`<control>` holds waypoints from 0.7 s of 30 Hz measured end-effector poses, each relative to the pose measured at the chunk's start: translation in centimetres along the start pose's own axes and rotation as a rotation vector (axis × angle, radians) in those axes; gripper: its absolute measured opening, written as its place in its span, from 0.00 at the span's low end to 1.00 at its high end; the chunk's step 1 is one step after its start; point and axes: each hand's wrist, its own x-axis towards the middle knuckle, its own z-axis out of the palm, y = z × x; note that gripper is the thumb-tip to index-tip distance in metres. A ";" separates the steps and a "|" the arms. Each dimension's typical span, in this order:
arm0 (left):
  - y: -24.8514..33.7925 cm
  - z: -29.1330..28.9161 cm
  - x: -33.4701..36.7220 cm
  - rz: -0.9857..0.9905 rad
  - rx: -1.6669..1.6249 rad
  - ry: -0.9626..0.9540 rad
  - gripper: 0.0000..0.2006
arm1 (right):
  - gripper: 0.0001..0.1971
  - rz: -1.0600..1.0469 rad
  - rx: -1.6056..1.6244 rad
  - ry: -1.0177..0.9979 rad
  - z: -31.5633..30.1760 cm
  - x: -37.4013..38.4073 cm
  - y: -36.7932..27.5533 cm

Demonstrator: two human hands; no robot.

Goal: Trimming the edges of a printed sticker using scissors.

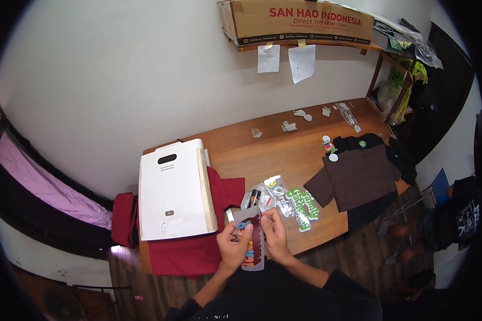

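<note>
My two hands hold a transfer film sheet (255,255) close in front of me. It is clear at the edges, with a dark maroon print and orange, yellow and blue lettering. My left hand (233,249) pinches its left side, the thumb lying over the print. The fingers of my right hand (275,233) close on its upper right edge. Just beyond, on the table, lie a clear plastic wrap (266,202) with something dark inside and a film with green and white lettering (302,207).
A white, flat-lidded machine like a heat press (185,198) stands left, over a red shirt (227,188). Folded brown (361,179) and black shirts (377,140) lie right. Film scraps (289,126) dot the wooden table's (230,147) back. A cardboard box (305,21) sits on a shelf; another person (439,230) is at right.
</note>
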 end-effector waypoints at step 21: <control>0.4 -1.7 -0.4 0.007 0.015 -0.064 0.09 | 0.06 0.028 0.042 0.088 1.5 -1.1 0.3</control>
